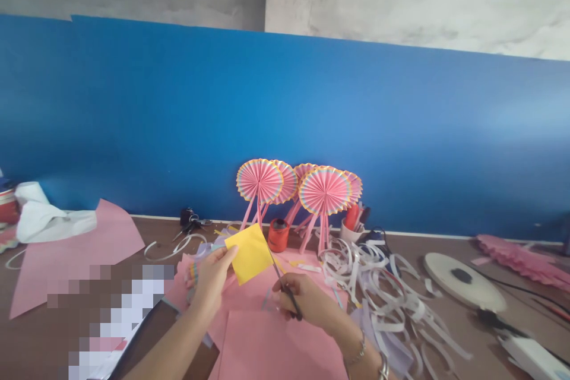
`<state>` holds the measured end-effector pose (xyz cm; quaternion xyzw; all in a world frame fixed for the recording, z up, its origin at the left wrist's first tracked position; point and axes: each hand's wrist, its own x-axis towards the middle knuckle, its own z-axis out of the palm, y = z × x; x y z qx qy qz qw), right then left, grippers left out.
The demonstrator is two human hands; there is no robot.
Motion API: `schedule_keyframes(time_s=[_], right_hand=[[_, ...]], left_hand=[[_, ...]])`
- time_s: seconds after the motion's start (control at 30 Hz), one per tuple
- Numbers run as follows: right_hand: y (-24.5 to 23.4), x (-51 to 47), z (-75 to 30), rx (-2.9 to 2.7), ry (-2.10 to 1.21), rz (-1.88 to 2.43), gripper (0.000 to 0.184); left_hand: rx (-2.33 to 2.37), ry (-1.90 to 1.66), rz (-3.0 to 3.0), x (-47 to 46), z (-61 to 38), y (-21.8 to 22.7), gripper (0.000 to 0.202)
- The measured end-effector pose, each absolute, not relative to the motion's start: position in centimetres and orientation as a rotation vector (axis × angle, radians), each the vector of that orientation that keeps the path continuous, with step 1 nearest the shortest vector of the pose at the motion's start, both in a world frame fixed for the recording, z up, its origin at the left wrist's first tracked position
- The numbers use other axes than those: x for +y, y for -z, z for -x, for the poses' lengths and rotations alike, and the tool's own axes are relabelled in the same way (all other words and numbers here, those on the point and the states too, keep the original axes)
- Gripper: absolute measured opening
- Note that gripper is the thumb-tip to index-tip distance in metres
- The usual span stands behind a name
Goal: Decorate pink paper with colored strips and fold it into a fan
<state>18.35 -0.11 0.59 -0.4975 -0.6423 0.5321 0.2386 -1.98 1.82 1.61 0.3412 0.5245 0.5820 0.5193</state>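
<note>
1. Right up close, a pink paper sheet is lying flat between the forearms.
2. Here's the right hand, bracelets circling its wrist: it is grasping dark-handled scissors, fingers curling round the handles.
3. And the left hand is pinching a yellow paper square by its left side, raising it over the pink paper, while the scissor blades are running along its right edge.
4. Over to the right, curly white strips are sprawling in a tangle across the brown table.
5. Beyond the yellow square, a round orange item is sitting near a white cup.
6. Pleated pink fans are standing clustered before a blue panel.
7. Farthest back, a grey wall is rising.
</note>
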Motion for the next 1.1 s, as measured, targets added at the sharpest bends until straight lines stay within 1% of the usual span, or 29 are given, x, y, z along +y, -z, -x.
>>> schedule_keyframes(time_s=[0.27, 0.5, 0.7, 0.87, 1.1], right_hand=[[-0.4, 0.0, -18.3, -1.734, -1.450, 1.377, 0.022], [-0.8, -0.1, -18.2, -1.752, -1.415, 1.392, 0.019], [-1.1, -0.2, -18.1, -1.730, -1.428, 1.373, 0.014], [-1.4, -0.3, -18.0, -1.738, -1.364, 1.406, 0.014], [-1.7, -0.3, -18.0, -1.743, -1.330, 1.431, 0.011]], left_hand=[[1.251, -1.396, -0.833, 1.7, 1.8, -1.5, 0.034], [1.250, -1.404, -0.832, 1.9, 1.9, -1.1, 0.031], [1.264, -1.396, -0.853, 2.3, 2.1, -0.3, 0.036], [1.273, -1.384, -0.874, 2.4, 2.2, -0.1, 0.041], [1.222, -1.373, -0.831, 2.3, 2.1, -0.5, 0.040]])
